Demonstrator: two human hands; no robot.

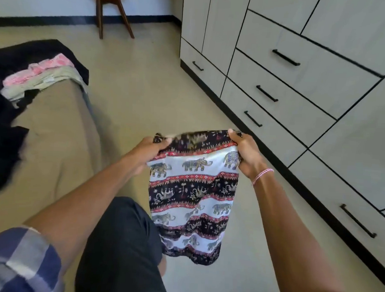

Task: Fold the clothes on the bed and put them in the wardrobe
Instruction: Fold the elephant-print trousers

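Observation:
An elephant-print garment [193, 195] in black, white and red hangs in the air in front of me, over the floor between bed and wardrobe. My left hand [147, 151] grips its top left corner. My right hand [246, 152] grips its top right corner, with a pink string bracelet at the wrist. The bed [52, 141] with a tan sheet lies to the left. On it sit a pink and grey pile of clothes [38, 77] and dark garments [0, 147]. The white wardrobe [303, 80] with black-handled drawers stands to the right, all drawers closed.
A wooden chair [109, 7] with an orange seat stands at the far wall. Beige floor [150, 80] runs between bed and wardrobe. My knee in dark trousers [124, 243] is below the garment.

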